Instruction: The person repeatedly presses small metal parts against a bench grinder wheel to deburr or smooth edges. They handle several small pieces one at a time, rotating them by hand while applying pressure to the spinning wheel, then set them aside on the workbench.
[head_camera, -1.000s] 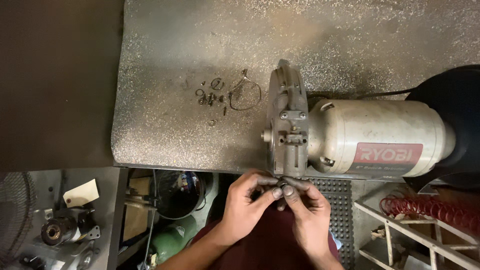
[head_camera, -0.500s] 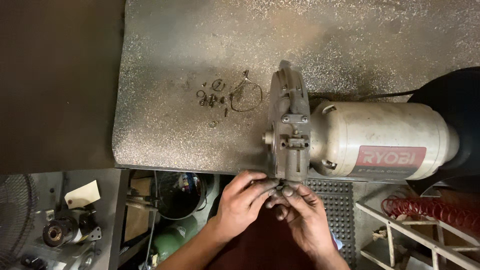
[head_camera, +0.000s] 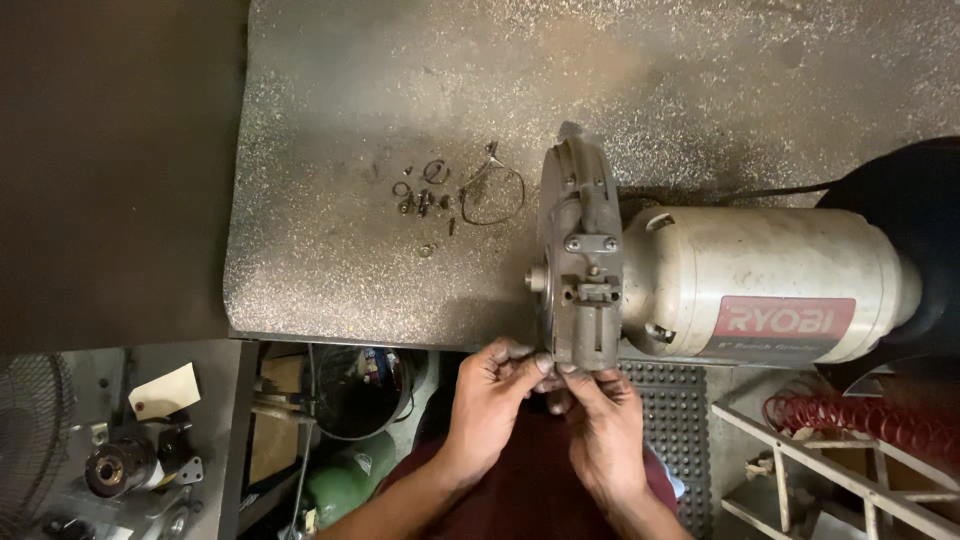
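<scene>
On the speckled grey metal bench (head_camera: 330, 230) I see small loose screws and washers (head_camera: 425, 195). My left hand (head_camera: 490, 400) and right hand (head_camera: 600, 425) pinch the lower edge of the grimy cream bench grinder's grey wheel guard (head_camera: 580, 270), which overhangs the bench's near edge.

The grinder's round body (head_camera: 760, 285) looks like dull, dirty cream metal, and the table top (head_camera: 380, 130) is rough, speckled grey metal.
</scene>
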